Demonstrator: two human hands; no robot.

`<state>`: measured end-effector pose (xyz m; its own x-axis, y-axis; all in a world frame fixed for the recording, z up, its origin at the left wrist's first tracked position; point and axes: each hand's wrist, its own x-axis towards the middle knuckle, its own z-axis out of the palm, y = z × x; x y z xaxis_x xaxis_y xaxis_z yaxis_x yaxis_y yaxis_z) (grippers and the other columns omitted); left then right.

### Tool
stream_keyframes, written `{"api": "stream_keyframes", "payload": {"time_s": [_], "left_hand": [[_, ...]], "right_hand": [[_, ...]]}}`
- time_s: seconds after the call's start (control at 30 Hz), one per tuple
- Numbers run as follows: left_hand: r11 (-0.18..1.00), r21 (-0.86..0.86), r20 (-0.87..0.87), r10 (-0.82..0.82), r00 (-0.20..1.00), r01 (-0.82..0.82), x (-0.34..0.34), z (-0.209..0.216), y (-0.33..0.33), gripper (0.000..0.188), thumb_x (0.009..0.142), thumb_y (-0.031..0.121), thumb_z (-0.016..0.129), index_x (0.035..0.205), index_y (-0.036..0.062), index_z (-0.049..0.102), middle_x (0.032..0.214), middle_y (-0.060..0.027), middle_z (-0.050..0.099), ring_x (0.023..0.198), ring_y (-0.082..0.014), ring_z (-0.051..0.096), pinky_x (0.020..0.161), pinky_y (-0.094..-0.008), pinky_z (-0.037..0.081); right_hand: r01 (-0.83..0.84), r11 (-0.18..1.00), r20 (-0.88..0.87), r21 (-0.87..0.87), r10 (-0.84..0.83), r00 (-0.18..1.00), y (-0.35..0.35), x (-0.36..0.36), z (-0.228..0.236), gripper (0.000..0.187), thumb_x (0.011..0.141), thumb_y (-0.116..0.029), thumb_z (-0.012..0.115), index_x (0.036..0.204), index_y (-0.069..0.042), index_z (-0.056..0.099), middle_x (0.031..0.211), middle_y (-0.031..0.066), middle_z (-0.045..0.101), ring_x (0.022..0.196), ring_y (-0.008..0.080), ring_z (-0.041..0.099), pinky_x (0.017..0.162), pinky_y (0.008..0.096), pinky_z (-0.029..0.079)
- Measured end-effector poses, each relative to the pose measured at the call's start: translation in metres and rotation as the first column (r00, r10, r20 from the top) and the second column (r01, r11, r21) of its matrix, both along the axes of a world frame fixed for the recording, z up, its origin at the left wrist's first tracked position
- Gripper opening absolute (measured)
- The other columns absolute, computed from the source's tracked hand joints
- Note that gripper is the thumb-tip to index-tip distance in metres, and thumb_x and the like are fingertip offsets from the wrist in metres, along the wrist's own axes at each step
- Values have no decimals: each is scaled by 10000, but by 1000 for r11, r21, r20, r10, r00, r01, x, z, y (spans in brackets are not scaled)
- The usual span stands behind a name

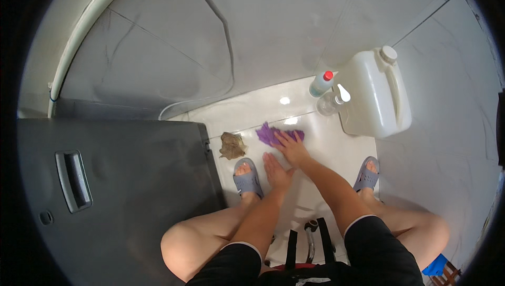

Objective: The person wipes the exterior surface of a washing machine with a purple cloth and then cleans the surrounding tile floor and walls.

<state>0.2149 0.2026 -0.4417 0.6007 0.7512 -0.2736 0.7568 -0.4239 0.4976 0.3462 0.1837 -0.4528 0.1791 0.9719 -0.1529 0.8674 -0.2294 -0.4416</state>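
On the glossy white tile floor (263, 102), a crumpled purple cloth (265, 133) lies under my right hand (292, 150). The fingers of that hand are spread and press flat on the cloth, not wrapped around it. My left hand (278, 173) is just nearer to me, beside the right wrist, with its fingers stretched out and nothing in them. A second cloth (232, 145), brown and rumpled, lies to the left of the purple one, in front of my left sandal (247, 181).
A large white jug (368, 94) stands in the far right corner. Beside it are a red-capped bottle (320, 84) and a clear pump bottle (329, 104). A dark grey cabinet (131, 181) fills the left. A grey hose (227, 33) hangs along the wall. My right sandal (366, 174) is at right.
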Motion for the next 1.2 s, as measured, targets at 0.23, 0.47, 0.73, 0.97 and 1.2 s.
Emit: {"api": "stream_keyframes", "payload": {"time_s": [0.23,0.47,0.73,0.97,1.2], "left_hand": [[970,49,102,-241,965,237,-52,2,-36,496,703,33,626,1173,-3,470,1310,-212,405,1250,-400,353,1046,-485,287],[766,141,72,-640,765,627,-13,31,-45,567,786,143,577,1331,100,428,1355,-157,431,1301,-374,320,1061,-524,265],[711,289,-394,-522,756,641,84,-16,57,596,889,171,415,1460,219,249,1502,-2,270,1397,-251,190,1120,-496,130],[849,351,-650,-81,755,394,106,-3,185,565,924,185,330,1472,146,192,1515,-38,238,1418,-244,117,1136,-480,44],[909,380,-251,-79,965,173,22,-36,77,534,895,93,364,1419,37,279,1463,-182,290,1381,-309,228,1137,-426,152]], "right_hand": [[-8,1000,-95,-20,6,995,-143,-69,9,417,785,-130,583,1199,-185,589,1472,99,304,1377,282,245,1067,573,186],[724,672,-157,153,-707,690,-136,-95,21,347,759,-84,605,1102,-132,618,1371,162,390,1247,353,366,1020,524,255],[910,396,-317,120,-854,413,-89,-100,36,478,700,37,562,1166,-53,517,1287,197,432,1185,387,398,1001,448,322],[851,482,-443,209,-729,522,-66,-75,42,414,715,58,514,1114,-49,530,1237,195,479,1140,369,453,975,444,353],[920,365,-628,143,-685,369,-42,-77,40,301,756,61,509,1042,-21,553,1062,158,578,973,298,562,855,365,444]]}}
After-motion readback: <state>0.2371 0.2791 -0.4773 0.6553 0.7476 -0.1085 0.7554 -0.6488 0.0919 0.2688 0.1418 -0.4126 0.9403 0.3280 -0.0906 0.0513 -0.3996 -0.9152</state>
